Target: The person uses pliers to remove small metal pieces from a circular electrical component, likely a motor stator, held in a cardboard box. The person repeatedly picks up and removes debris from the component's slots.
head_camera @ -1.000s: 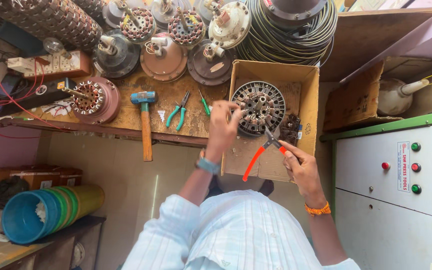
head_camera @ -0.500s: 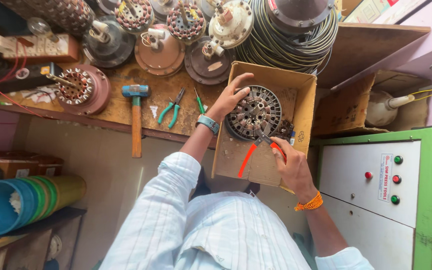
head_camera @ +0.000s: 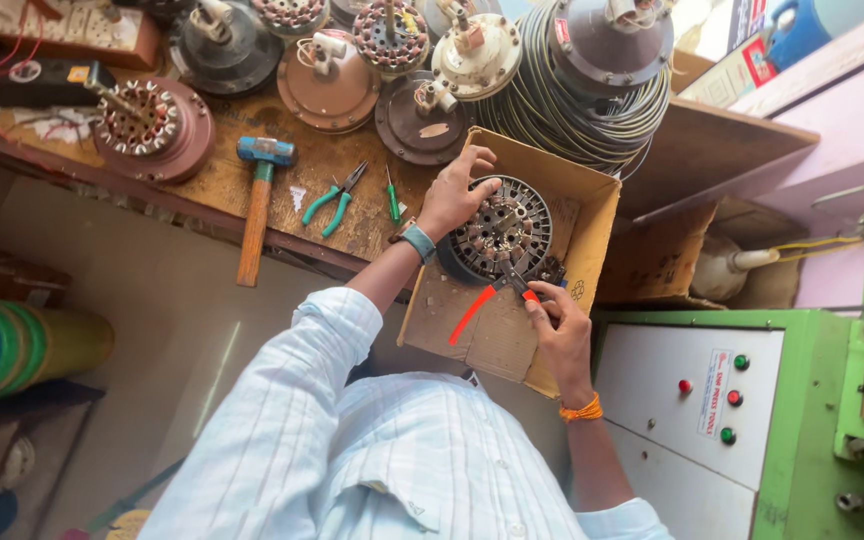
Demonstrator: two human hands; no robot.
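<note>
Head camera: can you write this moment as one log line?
left hand: steadies round slotted motor core | right hand: grips red-handled pliers at core | core in cardboard box | hammer on wooden bench

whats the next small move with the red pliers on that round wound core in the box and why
Probably close the red-handled pliers on the winding at the core's near edge and pull gently. Their nose already sits at the rim of the round wound core, the right hand grips the handles, and the left hand braces the core's far side inside the cardboard box.
</note>
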